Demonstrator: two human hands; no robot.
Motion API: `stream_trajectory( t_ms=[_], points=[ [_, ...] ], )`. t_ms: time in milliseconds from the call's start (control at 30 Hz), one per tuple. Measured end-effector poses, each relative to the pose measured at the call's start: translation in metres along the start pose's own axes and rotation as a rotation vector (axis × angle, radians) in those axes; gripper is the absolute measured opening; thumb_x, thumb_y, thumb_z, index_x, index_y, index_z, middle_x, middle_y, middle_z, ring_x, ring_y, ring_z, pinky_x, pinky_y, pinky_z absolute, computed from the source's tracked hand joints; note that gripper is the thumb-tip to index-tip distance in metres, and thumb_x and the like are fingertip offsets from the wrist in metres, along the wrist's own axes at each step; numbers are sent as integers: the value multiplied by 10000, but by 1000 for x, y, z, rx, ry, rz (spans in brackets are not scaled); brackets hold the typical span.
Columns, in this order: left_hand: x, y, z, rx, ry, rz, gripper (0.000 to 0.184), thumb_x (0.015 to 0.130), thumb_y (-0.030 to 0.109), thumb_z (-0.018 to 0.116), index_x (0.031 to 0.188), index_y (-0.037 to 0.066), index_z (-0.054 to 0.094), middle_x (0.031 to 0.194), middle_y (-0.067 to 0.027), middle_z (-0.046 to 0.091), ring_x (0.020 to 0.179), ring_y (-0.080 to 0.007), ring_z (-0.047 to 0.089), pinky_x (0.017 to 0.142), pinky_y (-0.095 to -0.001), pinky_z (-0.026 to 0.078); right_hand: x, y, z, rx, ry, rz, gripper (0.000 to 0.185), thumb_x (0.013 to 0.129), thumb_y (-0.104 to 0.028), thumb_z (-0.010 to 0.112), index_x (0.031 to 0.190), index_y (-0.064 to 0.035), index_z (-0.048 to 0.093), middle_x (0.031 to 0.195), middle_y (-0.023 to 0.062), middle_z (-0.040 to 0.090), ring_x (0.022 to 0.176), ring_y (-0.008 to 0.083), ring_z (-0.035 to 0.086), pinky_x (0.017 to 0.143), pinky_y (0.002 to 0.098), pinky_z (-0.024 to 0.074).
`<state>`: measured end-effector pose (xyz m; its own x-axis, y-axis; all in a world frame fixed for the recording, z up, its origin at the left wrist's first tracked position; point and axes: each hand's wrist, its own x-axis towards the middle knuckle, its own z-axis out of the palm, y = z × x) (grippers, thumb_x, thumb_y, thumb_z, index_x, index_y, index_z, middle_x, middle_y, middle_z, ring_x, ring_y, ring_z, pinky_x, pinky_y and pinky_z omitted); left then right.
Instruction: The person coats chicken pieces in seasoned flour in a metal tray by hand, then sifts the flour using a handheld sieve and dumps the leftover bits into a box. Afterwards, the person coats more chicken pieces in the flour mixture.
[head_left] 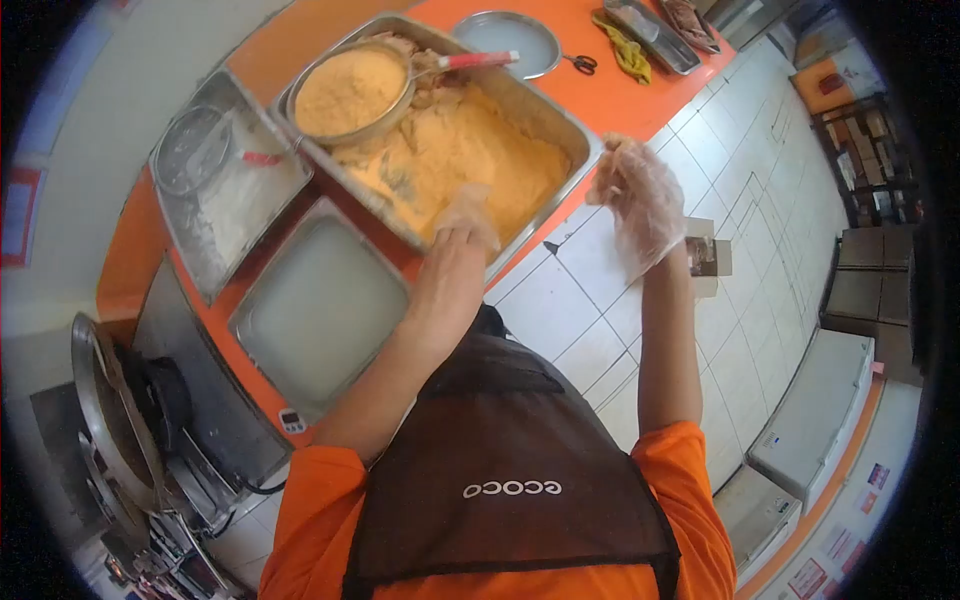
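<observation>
A large metal tray (585, 165) holds orange-yellow powder (480, 150), with pale chunks at its far side. A round sieve heaped with the same powder (350, 90) rests on the tray's left corner, its red-and-white handle (480, 60) pointing right. My left hand (465, 225), in a clear plastic glove, is over the near edge of the tray at the powder; its fingertips are blurred. My right hand (630, 185), also in a clear glove, is raised off the tray's right corner with curled fingers, and what it holds, if anything, cannot be made out.
Left of the large tray are a tray of white powder (235, 215) with a sieve and a tray of cloudy liquid (320, 300). A round pan (510, 45), scissors (582, 64) and a yellow cloth (628, 50) lie beyond. An open box (705, 257) stands on the floor.
</observation>
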<state>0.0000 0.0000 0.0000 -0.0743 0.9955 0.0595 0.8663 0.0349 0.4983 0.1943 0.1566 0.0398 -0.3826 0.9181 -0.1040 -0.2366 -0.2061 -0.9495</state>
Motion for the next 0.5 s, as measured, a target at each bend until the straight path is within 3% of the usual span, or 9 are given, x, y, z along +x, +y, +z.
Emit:
stream_trajectory(
  t_ms=[67, 167, 267, 367, 433, 500],
  points=[
    [-4, -4, 6, -69, -24, -48, 302, 779, -9, 487, 1063, -85, 557, 1041, -256, 580, 1045, -390, 530, 886, -425, 448, -14, 1, 4, -67, 2, 5, 393, 866, -274, 612, 1096, 36, 539, 837, 44, 565, 690, 118, 551, 617, 277, 489],
    [60, -24, 33, -14, -27, -88, 288, 797, -21, 486, 1073, -67, 553, 975, -250, 599, 928, -402, 581, 812, -446, 476, 51, -10, -16, -64, 5, 98, 326, 873, -233, 584, 1056, 34, 553, 797, 35, 555, 676, 117, 545, 612, 271, 478],
    [93, -20, 24, -118, -59, -357, 344, 789, -31, 548, 1132, -36, 518, 957, -243, 606, 849, -412, 605, 772, -444, 493, 84, -5, -9, -90, -81, 72, 276, 876, -201, 596, 1034, 24, 576, 771, 24, 545, 658, 103, 511, 597, 260, 449],
    [109, -30, 25, -346, 15, -530, 476, 825, 40, 613, 1266, 20, 433, 984, -203, 597, 826, -339, 637, 737, -399, 514, 121, 15, -4, -279, -204, 64, 245, 886, -193, 588, 1024, 9, 592, 774, 6, 549, 671, 88, 509, 605, 251, 436],
    [111, -32, 25, -630, 124, -616, 526, 821, 59, 655, 1285, 33, 409, 1039, -153, 572, 871, -275, 627, 777, -380, 516, 144, 29, 6, -378, -344, 85, 233, 885, -188, 582, 1010, 8, 600, 769, -2, 557, 679, 85, 519, 611, 248, 437],
    [112, -26, 24, -840, 299, -614, 542, 825, 77, 676, 1291, 42, 402, 1089, -111, 540, 918, -229, 607, 834, -367, 504, 157, 38, 16, -601, -475, 127, 252, 874, -207, 573, 1000, 6, 616, 765, 80, 624, 694, 168, 582, 656, 301, 461]
  ],
)
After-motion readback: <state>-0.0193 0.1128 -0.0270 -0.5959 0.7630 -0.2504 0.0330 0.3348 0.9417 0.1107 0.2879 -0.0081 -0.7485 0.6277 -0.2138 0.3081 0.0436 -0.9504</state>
